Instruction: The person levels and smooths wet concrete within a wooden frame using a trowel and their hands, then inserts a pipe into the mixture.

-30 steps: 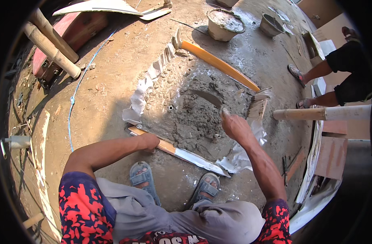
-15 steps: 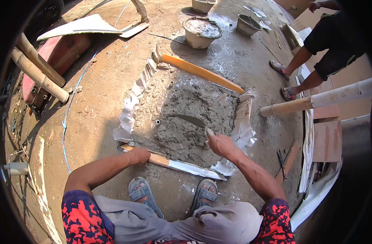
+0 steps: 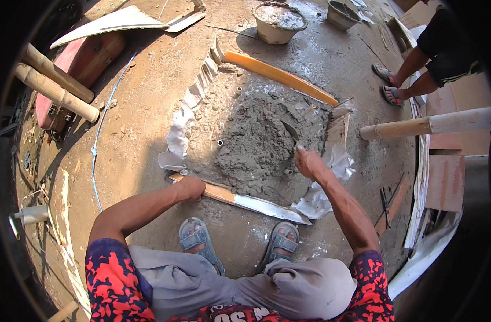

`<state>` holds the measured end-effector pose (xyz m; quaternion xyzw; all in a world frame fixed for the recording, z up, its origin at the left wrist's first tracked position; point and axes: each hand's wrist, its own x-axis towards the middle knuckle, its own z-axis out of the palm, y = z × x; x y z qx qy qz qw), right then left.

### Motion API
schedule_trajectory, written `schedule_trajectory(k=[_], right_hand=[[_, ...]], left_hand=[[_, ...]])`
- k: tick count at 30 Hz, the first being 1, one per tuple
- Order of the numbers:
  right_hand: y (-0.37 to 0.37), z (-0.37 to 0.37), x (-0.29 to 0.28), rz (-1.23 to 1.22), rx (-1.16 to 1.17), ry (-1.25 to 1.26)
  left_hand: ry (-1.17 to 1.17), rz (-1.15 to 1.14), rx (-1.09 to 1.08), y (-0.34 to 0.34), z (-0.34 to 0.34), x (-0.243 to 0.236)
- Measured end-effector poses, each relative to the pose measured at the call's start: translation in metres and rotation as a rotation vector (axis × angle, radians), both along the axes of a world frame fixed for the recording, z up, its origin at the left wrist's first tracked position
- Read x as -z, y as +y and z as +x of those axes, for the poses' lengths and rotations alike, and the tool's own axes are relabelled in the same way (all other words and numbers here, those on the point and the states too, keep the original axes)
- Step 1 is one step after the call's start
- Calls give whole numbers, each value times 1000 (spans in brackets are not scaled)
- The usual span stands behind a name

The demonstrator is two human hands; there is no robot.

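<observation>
Grey wet mortar [image 3: 256,139] lies in a low square frame with an orange board [image 3: 280,78] along the far edge, crumpled light sheeting [image 3: 178,137] along the sides and short pipe ends [image 3: 220,143] poking up. My right hand [image 3: 309,163] grips the handle of a trowel [image 3: 289,130], whose blade is angled into the mortar at the right of the pile. My left hand [image 3: 192,188] is closed on the near board [image 3: 220,192], a wooden strip with a white right half.
Mortar buckets [image 3: 277,29] stand beyond the frame. At right, another person's legs [image 3: 421,86] stand beside a bamboo pole [image 3: 396,129]. At left lie bamboo poles [image 3: 63,96], a red metal object [image 3: 52,112], a white panel [image 3: 111,24] and a blue cord [image 3: 98,155]. My sandalled feet are below the frame.
The trowel blade has swung from lying nearly crosswise over the pile to a steeper angle at its right side, with my right hand shifting slightly. My left hand stays on the board.
</observation>
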<state>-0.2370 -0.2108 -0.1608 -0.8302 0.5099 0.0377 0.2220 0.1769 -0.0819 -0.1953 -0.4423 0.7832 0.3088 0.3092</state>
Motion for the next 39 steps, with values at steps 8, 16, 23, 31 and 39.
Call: schedule_trajectory(k=[8,16,23,31,39], right_hand=[[73,36,-13,-13,-46,60],[78,63,-45,20,-76,41],[24,60,15,-69,-82,59],[116,67,-34,122,-144,31],[136,81,-17,164,-165,-6]], left_hand=[[-8,44,-12,-7,-5,10],[6,-8,-13,-4,3,1],[31,1,5,-13,1,2],[-31,37,-29,-12,9,9],[-6,38,21,-16,8,5]])
